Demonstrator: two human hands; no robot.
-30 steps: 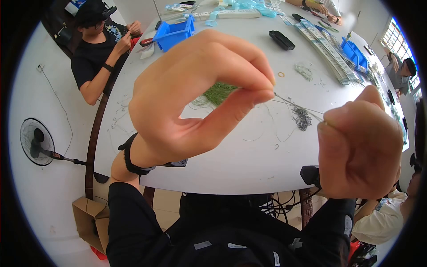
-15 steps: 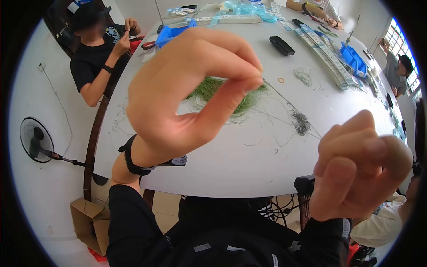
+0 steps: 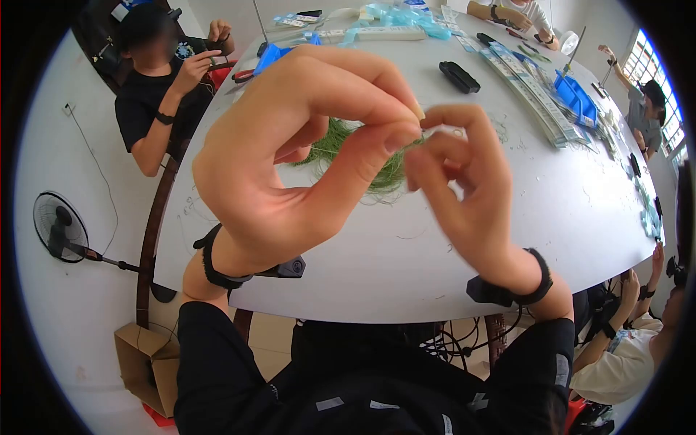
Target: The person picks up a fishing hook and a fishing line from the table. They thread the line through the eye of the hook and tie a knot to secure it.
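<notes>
Left hand [image 3: 290, 167] pinches thumb tip to forefinger tip, and anything caught there is too fine to see. The right hand [image 3: 471, 196] is nearer, its fingers loosely apart and empty, just beside the pinch at 3 o'clock. The green thread bundle [image 3: 388, 174] lies on the table [image 3: 565, 203] behind, at 8 o'clock.

The left hand [image 3: 290, 167] and the right hand [image 3: 464, 188] are held close together above the near part of the worktop [image 3: 580, 210]. A bundle of strands [image 3: 348, 145] is spread on the worktop just behind them. Farther back a flat case [image 3: 459, 76] is laid, with long strips [image 3: 533, 87] and a bin [image 3: 576, 90] to its right. A fan [image 3: 61, 232] is placed on the floor, left of the worktop.
</notes>
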